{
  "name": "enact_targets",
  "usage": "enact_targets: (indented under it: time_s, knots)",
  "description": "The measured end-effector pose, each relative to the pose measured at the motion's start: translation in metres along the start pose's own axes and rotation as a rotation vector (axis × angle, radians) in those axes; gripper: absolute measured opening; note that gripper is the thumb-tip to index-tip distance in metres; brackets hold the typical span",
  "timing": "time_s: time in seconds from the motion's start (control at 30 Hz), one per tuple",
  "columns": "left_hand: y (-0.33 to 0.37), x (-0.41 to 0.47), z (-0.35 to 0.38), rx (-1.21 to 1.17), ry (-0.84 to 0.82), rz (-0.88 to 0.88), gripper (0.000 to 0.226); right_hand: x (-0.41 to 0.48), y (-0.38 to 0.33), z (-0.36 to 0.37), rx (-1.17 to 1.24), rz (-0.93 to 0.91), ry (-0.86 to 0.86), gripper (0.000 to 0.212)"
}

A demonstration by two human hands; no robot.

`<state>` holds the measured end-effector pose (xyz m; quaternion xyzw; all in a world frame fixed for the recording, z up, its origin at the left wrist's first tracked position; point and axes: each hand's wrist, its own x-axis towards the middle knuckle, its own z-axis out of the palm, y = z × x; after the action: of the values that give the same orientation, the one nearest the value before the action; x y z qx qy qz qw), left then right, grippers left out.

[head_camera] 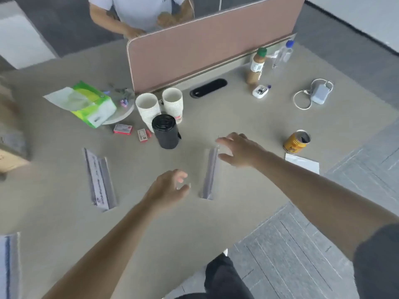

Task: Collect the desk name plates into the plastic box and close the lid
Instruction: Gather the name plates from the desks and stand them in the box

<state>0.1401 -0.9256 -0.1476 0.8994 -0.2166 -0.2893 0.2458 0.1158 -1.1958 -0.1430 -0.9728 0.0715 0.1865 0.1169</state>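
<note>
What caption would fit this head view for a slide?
Both open hands, left hand and right hand, reach for a clear name plate on the desk; a second plate lies left.

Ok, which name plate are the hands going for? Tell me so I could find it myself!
Start at the pink desk divider and come down past the black roll of bin bags. Just right of it a clear name plate stands on the grey desk, between the open left hand and open right hand. The other name plate stands far left, with no hand near.
</note>
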Motion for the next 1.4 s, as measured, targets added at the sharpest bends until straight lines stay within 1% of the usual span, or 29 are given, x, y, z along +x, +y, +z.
enact_targets:
  time_s: [0.1,0.17,0.27,0.37,0.47,0.53,0.6,0.7,0.77,0.83,1.0,1.07,1.17,1.23,1.4]
  knots:
    - [0.024,0.013,0.034,-0.036,-0.070,-0.130,0.054,0.037,0.017,0.006,0.072,0.012,-0.065,0.068]
    - [0.038,0.024,0.053,-0.022,-0.106,-0.188,0.067,0.056,0.024,0.013,0.110,-0.006,-0.130,0.072]
    - [0.053,0.043,0.075,-0.008,-0.106,-0.235,0.072,0.073,0.036,0.024,0.228,-0.016,-0.208,0.074]
    - [0.063,0.054,0.090,-0.004,-0.088,-0.271,0.061,0.078,0.043,0.031,0.367,-0.028,-0.244,0.074]
    - [0.068,0.061,0.097,-0.024,-0.024,-0.291,0.034,0.079,0.043,0.039,0.473,-0.029,-0.263,0.066]
    - [0.066,0.062,0.097,-0.040,-0.008,-0.288,0.019,0.078,0.042,0.044,0.500,-0.047,-0.240,0.063]
    - [0.062,0.059,0.093,-0.036,0.014,-0.281,0.014,0.076,0.040,0.045,0.517,-0.067,-0.208,0.062]
    - [0.057,0.049,0.080,-0.016,0.068,-0.271,0.021,0.070,0.027,0.038,0.567,-0.108,-0.145,0.065]
    - [0.055,0.040,0.067,-0.004,0.123,-0.263,0.023,0.067,0.011,0.029,0.613,-0.129,-0.094,0.069]
    - [0.051,0.028,0.054,-0.023,0.174,-0.254,0.018,0.064,-0.010,0.018,0.636,-0.133,-0.060,0.071]
    - [0.029,-0.020,0.024,-0.064,0.297,-0.218,0.019,0.048,-0.070,0.004,0.610,-0.181,0.010,0.064]
    - [0.017,-0.048,0.014,-0.064,0.349,-0.206,0.023,0.033,-0.100,0.001,0.621,-0.218,0.039,0.066]
    - [-0.007,-0.094,0.001,-0.083,0.434,-0.167,0.025,0.005,-0.152,-0.003,0.642,-0.285,0.073,0.072]
    - [-0.025,-0.129,-0.010,-0.112,0.477,-0.172,0.026,-0.014,-0.191,-0.004,0.632,-0.302,0.097,0.078]
    - [-0.092,-0.232,-0.025,-0.211,0.663,-0.147,0.040,-0.069,-0.308,0.007,0.616,-0.420,0.087,0.071]
